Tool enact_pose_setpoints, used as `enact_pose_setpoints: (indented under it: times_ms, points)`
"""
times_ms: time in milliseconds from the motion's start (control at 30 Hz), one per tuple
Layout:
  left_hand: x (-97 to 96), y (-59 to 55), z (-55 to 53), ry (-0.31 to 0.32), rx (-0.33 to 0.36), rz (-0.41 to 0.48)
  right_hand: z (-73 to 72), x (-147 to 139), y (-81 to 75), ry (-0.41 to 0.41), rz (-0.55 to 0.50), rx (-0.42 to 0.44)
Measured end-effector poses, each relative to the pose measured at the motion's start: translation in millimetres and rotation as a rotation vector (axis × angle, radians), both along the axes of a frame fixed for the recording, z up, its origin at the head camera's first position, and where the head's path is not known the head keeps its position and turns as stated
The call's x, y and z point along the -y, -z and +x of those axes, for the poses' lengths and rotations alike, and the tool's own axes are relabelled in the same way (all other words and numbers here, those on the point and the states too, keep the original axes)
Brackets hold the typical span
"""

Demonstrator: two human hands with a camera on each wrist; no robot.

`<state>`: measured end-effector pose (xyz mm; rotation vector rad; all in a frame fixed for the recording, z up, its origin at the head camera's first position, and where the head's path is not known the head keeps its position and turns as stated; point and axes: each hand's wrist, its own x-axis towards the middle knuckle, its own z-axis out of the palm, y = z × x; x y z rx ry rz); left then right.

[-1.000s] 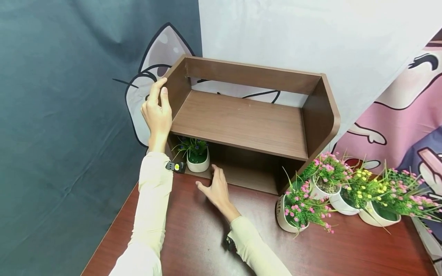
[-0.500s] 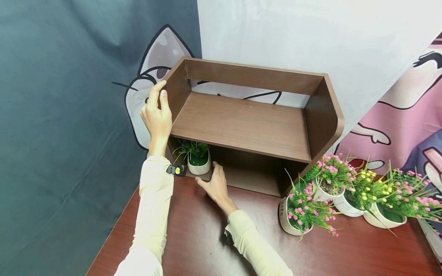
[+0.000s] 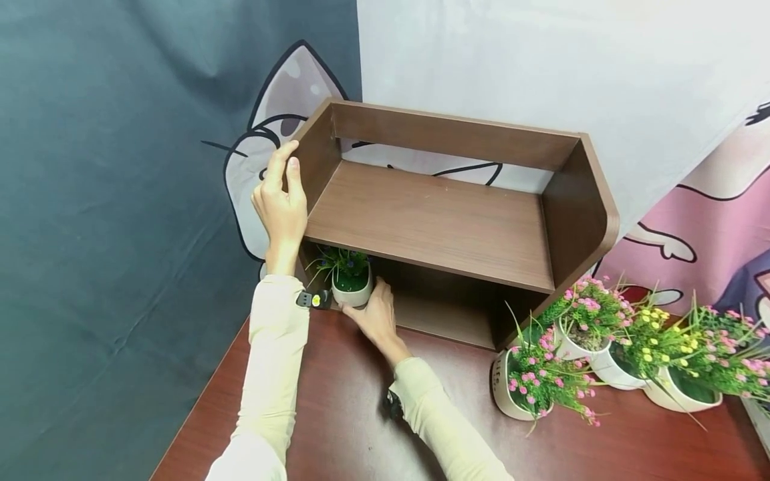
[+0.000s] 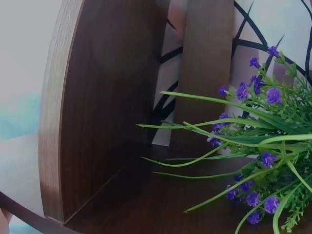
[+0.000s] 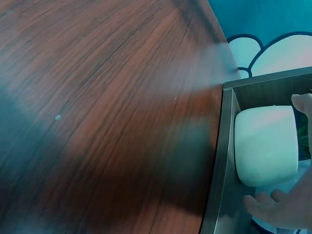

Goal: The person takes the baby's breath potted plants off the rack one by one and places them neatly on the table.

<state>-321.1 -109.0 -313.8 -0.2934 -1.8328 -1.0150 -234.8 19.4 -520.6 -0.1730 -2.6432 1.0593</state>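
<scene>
A two-tier brown wooden shelf [image 3: 427,214] stands on the table. My left hand [image 3: 279,207] rests at the front edge of its left side panel, index finger and thumb extended. Inside the lower tier, at the left, sits a white pot [image 5: 266,145] with green grass and small purple flowers [image 4: 273,96]. Beside that pot is my right hand [image 3: 377,317], its thumb by the pot's front and its other fingers along the right side. The right wrist view shows a gap between those fingers and the pot, and the hand is cut off by the frame edge.
Several white pots with artificial flowers stand right of the shelf: a pink one [image 3: 519,394] in front, another pink one [image 3: 580,344], a yellow one [image 3: 619,367] and a pink one [image 3: 680,394]. Cloth with cartoon prints [image 3: 150,167] hangs behind the red-brown table [image 3: 337,414].
My right hand has come closer to the pot, its thumb now by the pot's front. The left hand stays at the shelf's side panel. The head view has shifted slightly.
</scene>
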Motion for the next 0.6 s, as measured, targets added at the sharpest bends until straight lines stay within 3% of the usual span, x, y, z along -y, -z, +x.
enact_pose_setpoints:
  times_ms: [400,600]
  points:
    - [-8.4,1.3,4.6,0.025,-0.004,-0.01,-8.0,5.9,-0.5,0.084,0.011,0.089]
    - [-7.8,5.1,4.6,0.027,0.0,-0.007,-7.2,6.4,6.7,0.082,-0.006,0.047]
